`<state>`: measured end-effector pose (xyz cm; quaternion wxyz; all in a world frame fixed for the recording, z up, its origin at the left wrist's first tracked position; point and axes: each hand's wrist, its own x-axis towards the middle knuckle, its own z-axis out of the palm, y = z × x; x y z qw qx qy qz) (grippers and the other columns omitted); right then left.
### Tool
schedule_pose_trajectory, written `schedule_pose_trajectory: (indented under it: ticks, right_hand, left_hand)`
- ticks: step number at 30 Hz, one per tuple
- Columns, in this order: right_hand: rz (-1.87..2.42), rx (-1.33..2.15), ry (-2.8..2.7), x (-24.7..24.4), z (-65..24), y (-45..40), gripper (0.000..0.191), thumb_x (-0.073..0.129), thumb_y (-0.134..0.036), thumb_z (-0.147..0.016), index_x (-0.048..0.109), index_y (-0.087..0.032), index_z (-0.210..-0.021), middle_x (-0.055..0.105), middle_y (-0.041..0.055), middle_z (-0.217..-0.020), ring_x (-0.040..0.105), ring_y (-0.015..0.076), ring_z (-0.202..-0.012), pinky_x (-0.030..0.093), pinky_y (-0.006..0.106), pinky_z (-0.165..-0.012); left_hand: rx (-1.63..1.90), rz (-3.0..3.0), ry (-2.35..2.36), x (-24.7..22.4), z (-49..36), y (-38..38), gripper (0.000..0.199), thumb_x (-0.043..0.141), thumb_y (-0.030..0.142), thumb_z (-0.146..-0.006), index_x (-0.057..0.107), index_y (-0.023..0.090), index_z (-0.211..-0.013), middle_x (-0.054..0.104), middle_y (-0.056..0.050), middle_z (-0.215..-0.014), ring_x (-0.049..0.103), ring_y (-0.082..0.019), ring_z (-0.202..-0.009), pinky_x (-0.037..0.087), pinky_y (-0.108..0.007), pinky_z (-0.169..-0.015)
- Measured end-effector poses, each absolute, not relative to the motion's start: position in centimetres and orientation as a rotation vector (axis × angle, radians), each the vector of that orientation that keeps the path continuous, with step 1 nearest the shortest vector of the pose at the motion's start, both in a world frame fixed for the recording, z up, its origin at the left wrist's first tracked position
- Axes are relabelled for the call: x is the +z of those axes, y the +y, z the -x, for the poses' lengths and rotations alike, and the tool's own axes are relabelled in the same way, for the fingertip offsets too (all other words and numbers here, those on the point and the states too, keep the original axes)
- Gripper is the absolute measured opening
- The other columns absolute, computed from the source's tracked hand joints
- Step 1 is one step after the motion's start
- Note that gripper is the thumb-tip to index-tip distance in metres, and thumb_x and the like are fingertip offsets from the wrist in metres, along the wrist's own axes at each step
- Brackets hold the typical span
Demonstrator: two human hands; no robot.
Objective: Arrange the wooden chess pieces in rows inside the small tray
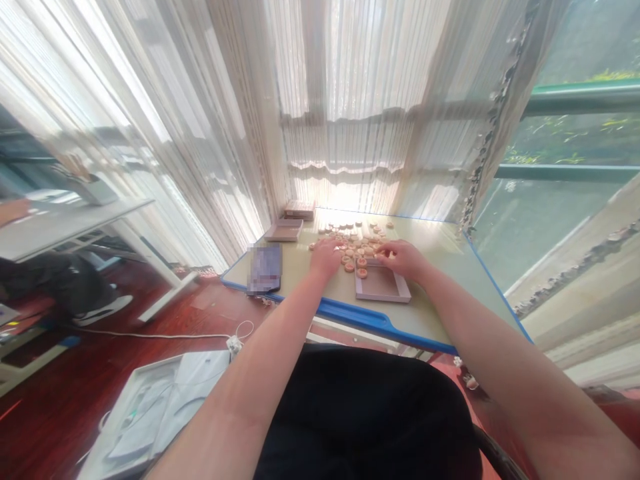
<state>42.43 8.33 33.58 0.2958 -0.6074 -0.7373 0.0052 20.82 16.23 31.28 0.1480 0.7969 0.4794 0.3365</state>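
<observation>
Several round wooden pieces [349, 260] lie in a loose pile on the pale tabletop with a blue edge. My left hand [327, 256] rests at the pile's left side, fingers spread over some pieces. A shallow open box [384, 298] sits just in front of the pile, with a few pieces at its left end. My right hand [403, 258] reaches over the box's far right part, its thumb and fingertips closed together beside the pile. Whatever lies between those fingertips is too small to make out.
Another shallow box part [285, 231] and a flat box [299, 210] stand at the table's back left. A dark flat item [266, 269] lies at the left edge. Sheer curtains hang behind the table [440, 243].
</observation>
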Motion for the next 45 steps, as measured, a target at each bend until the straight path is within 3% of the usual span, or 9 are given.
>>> schedule_pose_trajectory:
  ticks: [9,14,18,24,32,45]
  right_hand:
    - [1.680,-0.063,-1.882,33.7,-43.1,8.7,0.031,0.051,-0.038,-0.081,0.072,-0.017,-0.090,0.066,0.0059,-0.074,0.058,0.0200,-0.076,0.042,0.030,-0.069]
    - [1.706,-0.088,-1.848,33.7,-43.2,8.5,0.031,0.049,-0.036,-0.082,0.072,-0.017,-0.092,0.067,0.0066,-0.077,0.058,0.0199,-0.077,0.043,0.030,-0.070]
    - [1.717,-0.060,-1.845,33.5,-43.1,8.4,0.030,0.049,-0.036,-0.083,0.071,-0.018,-0.091,0.067,0.0062,-0.079,0.057,0.0190,-0.076,0.043,0.030,-0.070]
    - [1.715,-0.023,-1.849,33.8,-43.0,8.3,0.026,0.051,-0.035,-0.082,0.070,-0.018,-0.085,0.064,0.0049,-0.073,0.055,0.0174,-0.071,0.043,0.029,-0.067]
    - [1.623,0.120,-2.002,33.5,-42.1,7.9,0.010,0.062,-0.026,-0.071,0.071,-0.020,-0.074,0.062,0.0020,-0.072,0.054,0.0147,-0.069,0.042,0.026,-0.066]
    - [1.686,0.126,-1.957,34.1,-42.2,7.5,0.015,0.059,-0.028,-0.075,0.071,-0.020,-0.074,0.065,0.0027,-0.073,0.056,0.0144,-0.066,0.043,0.027,-0.064]
  left_hand:
    - [1.062,-2.345,1.466,32.7,-20.9,14.8,0.037,0.042,0.008,-0.078,0.068,0.015,-0.104,0.066,-0.007,-0.112,0.053,-0.019,-0.110,0.038,-0.031,-0.101]
    - [0.564,-2.546,1.350,35.7,-21.8,16.6,0.029,0.049,0.016,-0.078,0.071,0.022,-0.095,0.069,-0.004,-0.100,0.059,-0.021,-0.099,0.046,-0.032,-0.090]
    - [0.409,-2.665,1.429,37.4,-23.3,18.4,0.031,0.050,0.018,-0.078,0.068,0.020,-0.103,0.068,-0.008,-0.102,0.056,-0.024,-0.104,0.047,-0.035,-0.086]
    - [0.253,-2.760,1.474,36.2,-24.1,18.7,0.028,0.045,0.023,-0.085,0.070,0.018,-0.095,0.068,-0.012,-0.099,0.060,-0.026,-0.096,0.049,-0.037,-0.081]
    - [0.381,-2.746,1.366,34.9,-23.7,19.2,0.029,0.044,0.025,-0.084,0.071,0.023,-0.095,0.070,-0.008,-0.096,0.061,-0.022,-0.093,0.048,-0.032,-0.080]
    - [0.435,-2.670,1.290,34.6,-23.6,19.4,0.029,0.046,0.025,-0.080,0.071,0.026,-0.095,0.070,-0.005,-0.098,0.062,-0.023,-0.093,0.048,-0.032,-0.079]
